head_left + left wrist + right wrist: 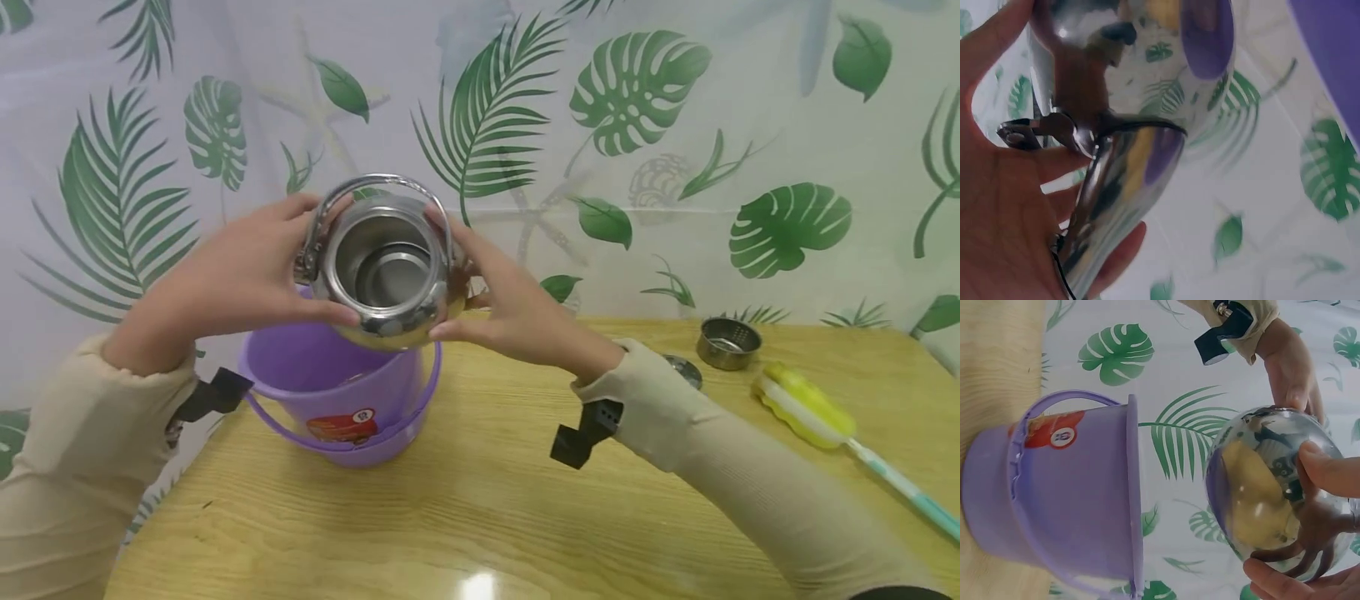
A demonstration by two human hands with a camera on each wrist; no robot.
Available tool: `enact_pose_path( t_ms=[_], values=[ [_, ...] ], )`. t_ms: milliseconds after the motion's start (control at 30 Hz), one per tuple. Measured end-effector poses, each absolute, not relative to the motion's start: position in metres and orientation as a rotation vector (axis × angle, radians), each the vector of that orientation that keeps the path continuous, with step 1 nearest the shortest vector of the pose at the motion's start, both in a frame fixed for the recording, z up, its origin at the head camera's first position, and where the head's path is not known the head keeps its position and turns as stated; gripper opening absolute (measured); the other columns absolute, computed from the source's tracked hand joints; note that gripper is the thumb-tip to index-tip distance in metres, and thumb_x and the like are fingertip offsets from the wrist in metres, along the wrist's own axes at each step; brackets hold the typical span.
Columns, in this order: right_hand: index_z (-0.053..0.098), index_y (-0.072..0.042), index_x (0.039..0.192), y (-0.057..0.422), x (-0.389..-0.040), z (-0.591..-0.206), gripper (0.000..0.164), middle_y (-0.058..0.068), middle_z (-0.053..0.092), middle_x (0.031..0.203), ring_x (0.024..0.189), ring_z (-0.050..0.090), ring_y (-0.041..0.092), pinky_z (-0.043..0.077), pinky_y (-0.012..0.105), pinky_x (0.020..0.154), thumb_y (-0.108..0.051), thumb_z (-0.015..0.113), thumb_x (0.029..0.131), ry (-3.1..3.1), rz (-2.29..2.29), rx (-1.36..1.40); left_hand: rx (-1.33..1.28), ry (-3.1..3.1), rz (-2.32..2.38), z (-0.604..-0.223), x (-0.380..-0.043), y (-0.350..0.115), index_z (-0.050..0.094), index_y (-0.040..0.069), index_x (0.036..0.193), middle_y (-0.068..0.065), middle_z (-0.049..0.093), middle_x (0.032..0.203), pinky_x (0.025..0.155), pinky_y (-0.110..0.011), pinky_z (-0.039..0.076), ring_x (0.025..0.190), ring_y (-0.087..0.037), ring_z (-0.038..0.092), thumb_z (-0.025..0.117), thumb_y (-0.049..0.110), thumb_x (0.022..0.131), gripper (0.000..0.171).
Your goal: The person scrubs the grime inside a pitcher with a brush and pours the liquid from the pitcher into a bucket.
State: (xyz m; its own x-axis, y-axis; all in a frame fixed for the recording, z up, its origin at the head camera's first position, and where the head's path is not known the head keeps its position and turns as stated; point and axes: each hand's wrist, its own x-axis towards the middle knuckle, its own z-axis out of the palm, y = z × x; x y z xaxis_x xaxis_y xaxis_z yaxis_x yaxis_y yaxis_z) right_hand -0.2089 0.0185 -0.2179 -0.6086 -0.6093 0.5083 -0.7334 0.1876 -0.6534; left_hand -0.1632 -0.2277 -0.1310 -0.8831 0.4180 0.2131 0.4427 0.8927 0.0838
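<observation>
Both hands hold a shiny stainless-steel teapot (397, 279) up above a purple bucket (408, 387). Its open mouth faces the head camera, showing a bare metal inside, and the arched handle (386, 180) stands raised. My left hand (247, 267) grips the left side, thumb at the lower front. In the left wrist view, fingers lie behind the spout (1129, 181). The right hand (517, 308) grips the opposite side, thumb near the base of the front. The right wrist view shows the teapot's rounded bottom (1254, 494) between both hands.
The bucket stands at the wooden table's (510, 500) left back, its handle hanging down in front. Toward the back right lie a perforated metal strainer (727, 343), a small metal lid (684, 372) partly behind the right sleeve, and a yellow sponge brush (806, 408). A leaf-print sheet hangs behind.
</observation>
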Motion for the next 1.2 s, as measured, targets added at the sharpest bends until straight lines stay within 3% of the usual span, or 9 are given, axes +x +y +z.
enact_pose_path(
  t_ms=[300, 600, 700, 833, 967, 1133, 1200],
  values=[
    [0.008, -0.024, 0.152, 0.092, -0.184, -0.251, 0.101, 0.01, 0.032, 0.148, 0.117, 0.053, 0.029, 0.053, 0.039, 0.086, -0.014, 0.076, 0.077, -2.47, 1.418, 1.204, -0.743, -2.953, -0.289, -0.167, -0.162, -0.158, 0.043, 0.012, 0.139, -0.007, 0.047, 0.136, 0.097, -0.047, 0.043, 0.119, -0.027, 0.05, 0.078, 0.057, 0.062, 0.095],
    [0.008, -0.024, 0.152, 0.149, -0.181, -0.292, 0.102, 0.017, 0.031, 0.15, 0.124, 0.049, 0.04, 0.054, 0.035, 0.082, -0.013, 0.076, 0.077, -2.534, 1.31, 1.075, -0.826, -2.994, -0.328, -0.209, -0.181, -0.102, 0.044, 0.017, 0.139, -0.004, 0.05, 0.133, 0.092, -0.04, 0.046, 0.113, -0.022, 0.054, 0.079, 0.059, 0.059, 0.097],
    [0.01, -0.021, 0.152, 0.164, -0.188, -0.307, 0.101, 0.018, 0.033, 0.148, 0.119, 0.054, 0.032, 0.055, 0.03, 0.08, -0.007, 0.075, 0.076, -2.526, 1.355, 1.086, -0.833, -3.038, -0.346, -0.224, -0.192, -0.086, 0.044, 0.018, 0.139, -0.004, 0.05, 0.132, 0.09, -0.039, 0.048, 0.11, -0.022, 0.055, 0.079, 0.06, 0.06, 0.096],
    [0.01, -0.019, 0.152, 0.181, -0.199, -0.325, 0.1, 0.019, 0.035, 0.145, 0.106, 0.059, 0.011, 0.054, 0.027, 0.077, -0.003, 0.073, 0.077, -2.537, 1.413, 1.114, -0.851, -3.095, -0.393, -0.244, -0.206, -0.069, 0.043, 0.02, 0.139, -0.005, 0.051, 0.133, 0.089, -0.039, 0.048, 0.111, -0.022, 0.057, 0.078, 0.058, 0.062, 0.094],
    [0.009, -0.018, 0.152, 0.195, -0.204, -0.34, 0.099, 0.021, 0.035, 0.142, 0.104, 0.058, 0.009, 0.055, 0.027, 0.078, -0.005, 0.072, 0.078, -2.606, 1.438, 1.092, -0.887, -3.143, -0.458, -0.266, -0.218, -0.057, 0.04, 0.022, 0.141, -0.005, 0.05, 0.136, 0.091, -0.038, 0.048, 0.115, -0.022, 0.056, 0.077, 0.057, 0.064, 0.092],
    [0.008, -0.02, 0.152, 0.209, -0.204, -0.355, 0.095, 0.019, 0.035, 0.135, 0.096, 0.055, 0.0, 0.054, 0.026, 0.074, -0.007, 0.07, 0.081, -2.69, 1.488, 1.083, -0.904, -3.226, -0.51, -0.293, -0.228, -0.044, 0.043, 0.023, 0.139, -0.005, 0.053, 0.128, 0.085, -0.033, 0.048, 0.11, -0.018, 0.055, 0.075, 0.058, 0.066, 0.087],
    [0.007, -0.016, 0.152, 0.212, -0.205, -0.36, 0.094, 0.022, 0.036, 0.133, 0.096, 0.056, 0.001, 0.054, 0.027, 0.072, -0.006, 0.069, 0.082, -2.704, 1.51, 1.093, -0.9, -3.261, -0.545, -0.301, -0.232, -0.041, 0.045, 0.021, 0.138, -0.005, 0.053, 0.126, 0.083, -0.031, 0.048, 0.108, -0.017, 0.055, 0.075, 0.058, 0.066, 0.086]
  ],
)
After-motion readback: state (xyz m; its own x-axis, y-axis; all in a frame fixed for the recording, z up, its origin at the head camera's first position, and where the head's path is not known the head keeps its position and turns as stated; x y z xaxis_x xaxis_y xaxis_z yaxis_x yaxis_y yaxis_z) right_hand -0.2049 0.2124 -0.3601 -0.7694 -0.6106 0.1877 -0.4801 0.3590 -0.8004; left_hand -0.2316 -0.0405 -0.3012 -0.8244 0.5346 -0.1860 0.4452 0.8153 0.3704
